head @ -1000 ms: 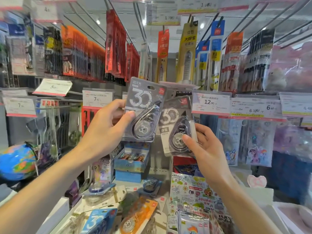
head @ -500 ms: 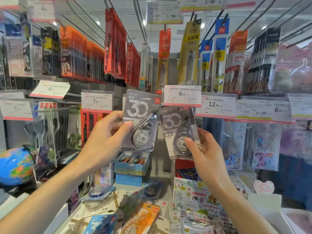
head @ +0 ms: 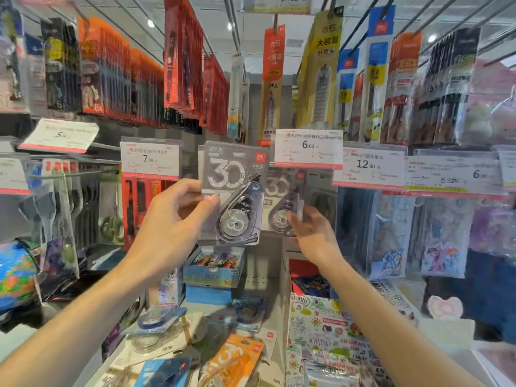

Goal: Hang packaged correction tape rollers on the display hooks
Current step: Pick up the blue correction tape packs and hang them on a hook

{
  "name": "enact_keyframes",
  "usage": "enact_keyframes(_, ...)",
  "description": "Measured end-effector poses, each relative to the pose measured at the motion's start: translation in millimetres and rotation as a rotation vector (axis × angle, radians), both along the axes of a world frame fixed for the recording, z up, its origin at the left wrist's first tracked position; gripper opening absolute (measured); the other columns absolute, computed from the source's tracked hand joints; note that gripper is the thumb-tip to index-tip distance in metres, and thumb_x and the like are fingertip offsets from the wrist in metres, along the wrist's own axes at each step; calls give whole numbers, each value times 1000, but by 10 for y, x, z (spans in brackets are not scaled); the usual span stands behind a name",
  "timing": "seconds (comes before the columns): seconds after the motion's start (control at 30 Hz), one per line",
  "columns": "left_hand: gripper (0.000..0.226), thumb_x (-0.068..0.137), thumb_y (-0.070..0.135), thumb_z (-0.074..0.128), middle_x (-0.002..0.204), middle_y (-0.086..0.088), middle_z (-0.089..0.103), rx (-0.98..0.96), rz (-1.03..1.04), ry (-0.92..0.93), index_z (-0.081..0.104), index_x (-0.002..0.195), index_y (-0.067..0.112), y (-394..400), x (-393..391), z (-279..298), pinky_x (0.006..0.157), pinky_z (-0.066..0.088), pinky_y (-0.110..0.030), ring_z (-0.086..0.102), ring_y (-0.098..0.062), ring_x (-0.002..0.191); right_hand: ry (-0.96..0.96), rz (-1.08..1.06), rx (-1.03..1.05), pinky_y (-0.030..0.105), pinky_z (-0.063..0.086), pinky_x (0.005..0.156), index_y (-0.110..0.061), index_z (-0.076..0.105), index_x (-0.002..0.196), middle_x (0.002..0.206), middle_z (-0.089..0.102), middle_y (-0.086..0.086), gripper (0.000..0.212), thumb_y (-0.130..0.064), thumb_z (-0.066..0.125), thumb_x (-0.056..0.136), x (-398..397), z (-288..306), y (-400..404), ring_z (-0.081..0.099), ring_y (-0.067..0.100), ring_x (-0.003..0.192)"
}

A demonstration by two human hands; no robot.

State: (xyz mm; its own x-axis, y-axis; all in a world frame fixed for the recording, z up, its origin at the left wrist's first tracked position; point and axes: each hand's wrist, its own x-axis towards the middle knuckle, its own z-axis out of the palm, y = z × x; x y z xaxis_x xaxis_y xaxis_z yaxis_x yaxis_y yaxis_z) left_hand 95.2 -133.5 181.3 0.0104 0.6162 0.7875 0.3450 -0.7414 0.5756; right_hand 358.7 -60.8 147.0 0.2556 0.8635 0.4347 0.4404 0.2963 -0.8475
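Observation:
My left hand (head: 173,227) grips a grey packaged correction tape roller (head: 233,196) by its left edge and holds it upright in front of the display. Just to its right, a second grey roller package (head: 283,202) sits with its top tucked behind the 6.00 price tag (head: 308,148). The hook there is hidden by that tag. My right hand (head: 312,236), blurred, pinches this second package at its lower right, thumb on the front. More roller packages lie loose on the shelf below, including an orange one (head: 231,361) and a blue one (head: 164,372).
Rows of hanging pens and refills fill the hooks above. Price tags 7.90 (head: 149,159) and 12.90 (head: 368,166) flank the spot. Boxed goods (head: 212,269) and a printed notebook pack (head: 326,325) sit below, and a globe (head: 14,275) stands at the left.
The right hand has lifted the second package up and back until its top went behind the 6.00 tag. The left hand stayed roughly in place with its package.

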Motion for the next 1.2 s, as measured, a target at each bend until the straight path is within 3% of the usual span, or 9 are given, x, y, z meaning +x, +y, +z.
enact_keyframes(0.13, 8, 95, 35, 69, 102, 36, 71, -50, 5, -9, 67, 103, 36, -1, -18, 9, 90, 51, -27, 64, 16, 101, 51, 32, -64, 46, 64, 87, -23, 58, 140, 95, 72, -1, 49, -50, 62, 99, -49, 44, 108, 75, 18, 78)
enact_keyframes(0.23, 6, 96, 34, 69, 103, 31, 73, -81, -18, -31, 69, 101, 36, -52, -3, 12, 91, 57, -45, 65, 14, 100, 119, 79, -118, 27, 65, 71, -17, 63, 126, 90, 69, -9, 45, -52, 63, 97, 21, 18, 52, 77, 18, 75)
enact_keyframes(0.37, 10, 96, 30, 69, 101, 24, 77, -114, -91, -65, 71, 97, 39, -102, 72, -53, 86, 55, -39, 69, 9, 95, 194, 124, -123, 25, 65, 66, -9, 72, 116, 101, 79, 10, 23, -26, 67, 101, 211, -98, -201, 80, 17, 76)
enact_keyframes(0.43, 8, 96, 29, 69, 98, 18, 79, -141, -123, -54, 72, 97, 37, -125, 145, -111, 82, 54, -35, 71, 5, 91, 44, 49, -76, 37, 66, 81, -19, 76, 108, 101, 79, 2, 13, -21, 64, 101, 304, -149, -357, 79, 22, 84)
enact_keyframes(0.63, 5, 98, 28, 67, 87, 0, 80, -242, -217, -109, 70, 95, 32, -155, 407, -247, 65, 60, -36, 70, -33, 84, 75, 276, 72, 15, 60, 72, -30, 75, 107, 95, 82, -8, 16, -40, 65, 100, 269, -49, -958, 79, 11, 86)
enact_keyframes(0.7, 4, 98, 29, 67, 85, -3, 79, -267, -216, -128, 69, 99, 26, -159, 448, -306, 69, 59, -45, 68, -39, 86, 93, 363, 80, 18, 61, 78, -35, 75, 110, 101, 82, -7, 21, -48, 64, 98, 196, -26, -1091, 78, 10, 92)
enact_keyframes(0.83, 5, 99, 28, 66, 85, 1, 80, -295, -226, -94, 70, 101, 26, -198, 513, -437, 80, 56, -42, 71, -29, 87, 83, 440, 57, 27, 58, 91, -34, 64, 125, 108, 80, -12, 49, -59, 69, 83, 59, -24, -1207, 75, 3, 101)
enact_keyframes(0.97, 5, 99, 28, 66, 89, 9, 78, -262, -240, -19, 69, 99, 32, -257, 569, -415, 74, 52, -17, 71, -12, 87, 206, 535, 68, 27, 62, 86, -18, 62, 127, 113, 81, 2, 50, -35, 77, 82, 25, -71, -1248, 78, 19, 103)
enact_keyframes(1.2, 32, 95, 33, 71, 88, 2, 75, -73, -162, -4, 56, 123, 36, -296, 558, 95, 74, 62, -38, 72, -18, 79, 218, 496, 125, 23, 61, 83, -20, 63, 124, 114, 81, 2, 43, -31, 76, 85, 317, -70, -1340, 78, 21, 103)
